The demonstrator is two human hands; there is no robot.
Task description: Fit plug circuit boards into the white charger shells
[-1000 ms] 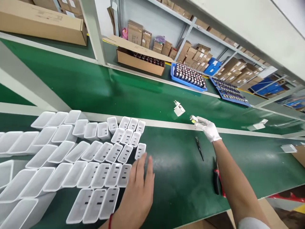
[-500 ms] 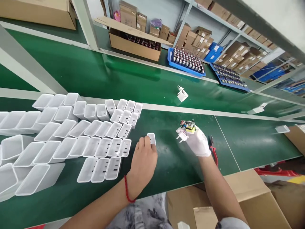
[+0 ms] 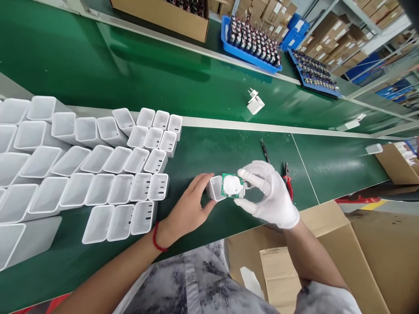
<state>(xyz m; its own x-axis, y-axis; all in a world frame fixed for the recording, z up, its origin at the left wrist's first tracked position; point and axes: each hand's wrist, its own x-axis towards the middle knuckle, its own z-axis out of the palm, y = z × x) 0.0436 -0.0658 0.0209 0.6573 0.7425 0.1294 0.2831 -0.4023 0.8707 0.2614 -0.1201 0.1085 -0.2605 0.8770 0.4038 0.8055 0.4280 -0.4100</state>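
Note:
My bare left hand [image 3: 193,205], with a red cord at the wrist, grips a white plastic housing [image 3: 216,188] between thumb and fingers. The housing's open end faces right. Right at that opening is a green circuit board [image 3: 231,186] with a white patch on it. My right hand [image 3: 270,192], in a white glove, pinches the board from its right side; I cannot tell whether the board's edge is inside the housing. Behind the gloved hand lies a dark slim tool [image 3: 264,150], and red-handled pliers [image 3: 288,181] are to its right.
Rows of open white housings [image 3: 101,159] stand on the left of the green bench [image 3: 209,148]. A white plug adapter [image 3: 255,104] rests beyond the pale divider. Blue trays of components [image 3: 252,48] sit at the back. An open cardboard box [image 3: 327,253] is below right.
My left hand has raised a housing from the bench. The gloved hand has come left and turned the circuit board toward it. The camera view has tilted down.

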